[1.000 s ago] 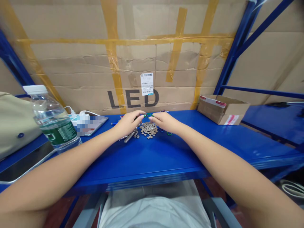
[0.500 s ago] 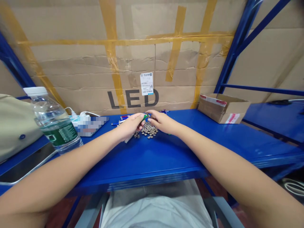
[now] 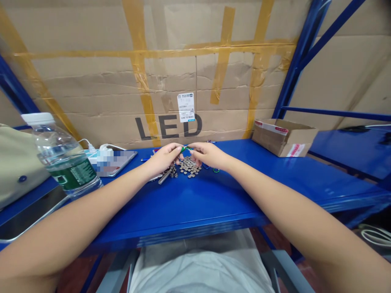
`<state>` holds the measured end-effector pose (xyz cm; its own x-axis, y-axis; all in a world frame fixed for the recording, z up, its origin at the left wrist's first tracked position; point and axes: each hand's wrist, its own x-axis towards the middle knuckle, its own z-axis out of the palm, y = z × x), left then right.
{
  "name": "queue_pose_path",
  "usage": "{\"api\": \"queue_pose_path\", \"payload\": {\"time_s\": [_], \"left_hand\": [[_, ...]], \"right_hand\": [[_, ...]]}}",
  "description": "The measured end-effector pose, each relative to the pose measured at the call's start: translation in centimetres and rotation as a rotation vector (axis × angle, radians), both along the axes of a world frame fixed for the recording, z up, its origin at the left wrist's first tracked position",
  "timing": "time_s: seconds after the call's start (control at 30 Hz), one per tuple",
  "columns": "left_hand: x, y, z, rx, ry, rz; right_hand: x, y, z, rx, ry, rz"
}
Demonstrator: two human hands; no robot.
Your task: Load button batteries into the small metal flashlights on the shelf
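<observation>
Over the middle of the blue table, my left hand (image 3: 167,156) is closed round a small green tube (image 3: 183,149). My right hand (image 3: 209,155) meets it from the other side, its fingers pinched at the tube's right end; the fingers hide most of this part. Just below the hands lies a heap of small round silvery discs (image 3: 190,166), like button cells. Small dark metal pieces (image 3: 173,171) and a grey metal tube (image 3: 165,176) are beside the heap, under my left hand. Green rings (image 3: 216,170) rest to the right, near my right hand.
At left stand a water bottle (image 3: 69,162), a phone-like dark slab (image 3: 30,211) and a tablet-like device (image 3: 122,160) with white plugs (image 3: 105,152). An open cardboard box (image 3: 282,138) sits at back right. A large taped carton (image 3: 171,81) walls off the back.
My right fingers have closed in on the green tube's end, and the hands are nearer each other. The view has shifted slightly; the green rings now show more clearly.
</observation>
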<state>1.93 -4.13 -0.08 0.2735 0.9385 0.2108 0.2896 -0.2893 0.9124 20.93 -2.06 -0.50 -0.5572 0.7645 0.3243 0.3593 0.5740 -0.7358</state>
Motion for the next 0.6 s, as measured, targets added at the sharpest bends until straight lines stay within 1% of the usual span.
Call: {"api": "queue_pose_path", "payload": {"time_s": [0.1, 0.2, 0.27, 0.33, 0.43, 0.5, 0.6], "left_hand": [[-0.19, 0.24, -0.30, 0.101, 0.111, -0.022], [-0.29, 0.41, -0.67, 0.234, 0.267, -0.066], [-0.28, 0.39, -0.74, 0.286, 0.338, -0.071], [-0.24, 0.25, -0.62, 0.296, 0.365, -0.057], [-0.23, 0.02, -0.31, 0.289, 0.394, -0.011], [-0.26, -0.01, -0.21, 0.285, 0.405, 0.021], [-0.22, 0.06, -0.23, 0.267, 0.381, 0.030]], "right_hand": [[-0.04, -0.01, -0.09, 0.050, -0.016, -0.063], [-0.29, -0.16, -0.15, 0.081, -0.007, -0.150], [-0.43, -0.16, -0.19, 0.141, -0.043, -0.156], [-0.42, 0.00, -0.22, 0.255, -0.119, -0.152], [-0.09, 0.37, -0.17, 0.450, -0.273, -0.200], [0.19, 0.53, -0.05, 0.510, -0.398, -0.212], [0.36, 0.59, 0.02, 0.533, -0.568, -0.219]]}}
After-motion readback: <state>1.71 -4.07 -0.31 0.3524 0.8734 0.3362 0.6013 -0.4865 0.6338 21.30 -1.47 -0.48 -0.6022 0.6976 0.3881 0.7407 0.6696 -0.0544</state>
